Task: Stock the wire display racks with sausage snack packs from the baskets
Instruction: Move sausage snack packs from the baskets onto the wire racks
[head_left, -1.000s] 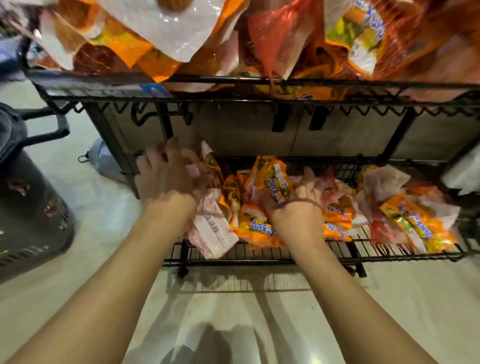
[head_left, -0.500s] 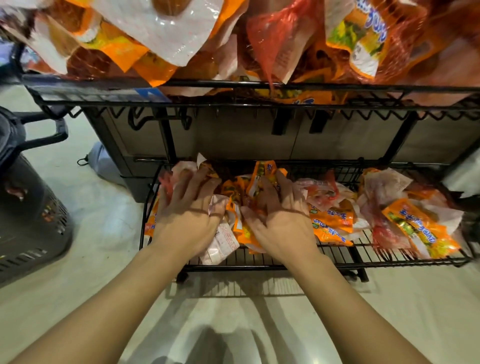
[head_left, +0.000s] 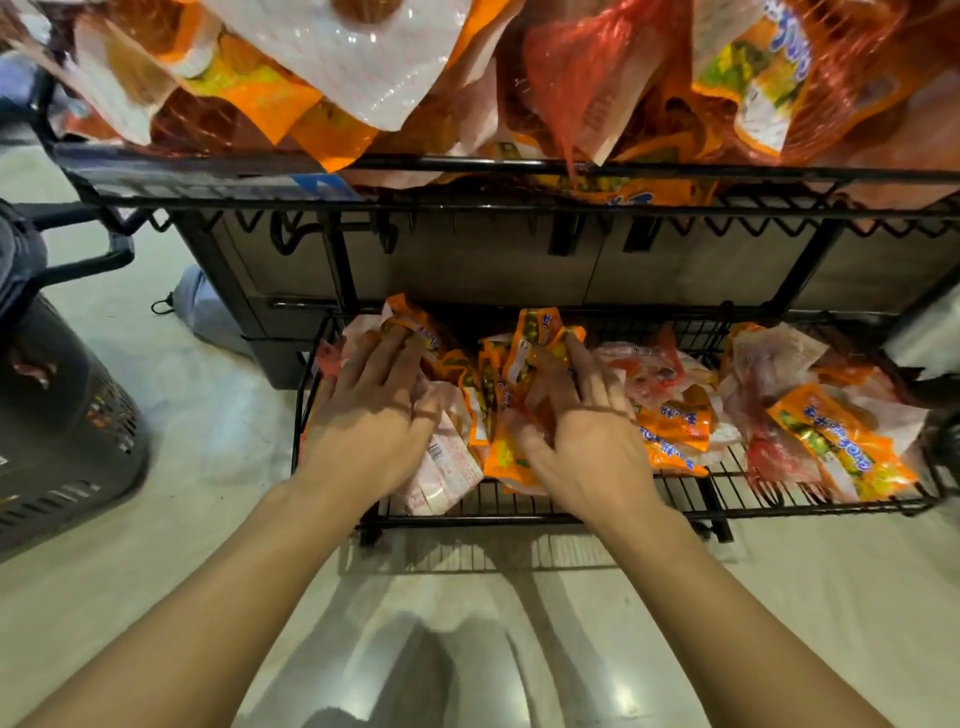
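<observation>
So both hands are laid down on the heap of sausage snack packs (head_left: 670, 431) on the lower shelf (head_left: 571, 514) of the black wire rack (head_left: 343, 270). The left hand (head_left: 374, 426) is spread flat, palm down, over the pink-and-white packs (head_left: 447, 470) at the shelf's left end, fingers straight and a bit fanned, nothing pinched or wrapped (one barcoded pack is seen poking out from under the heel of the hand, reaching the front rail). The right hand (head_left: 587, 431) is placed just beside it, on the orange packs (head_left: 540, 338) in the middle. Its fingers are stretched forward over them and only slightly bent, with the thumb laid against the wrappers on the inner side. No pack is seen closed in a grip, so it's read as pressing rather than holding. More loose packs (head_left: 841, 452), orange and pink, are scattered toward the right end of the same shelf, well apart from the hands. The upper shelf (head_left: 519, 169) is piled high with bigger orange, red and clear bags (head_left: 363, 62), some hanging over its front rail. A dark grey plastic basket (head_left: 67, 415) is parked on the pale floor (head_left: 208, 415) to the left of the rack; what's inside can't be made out.
</observation>
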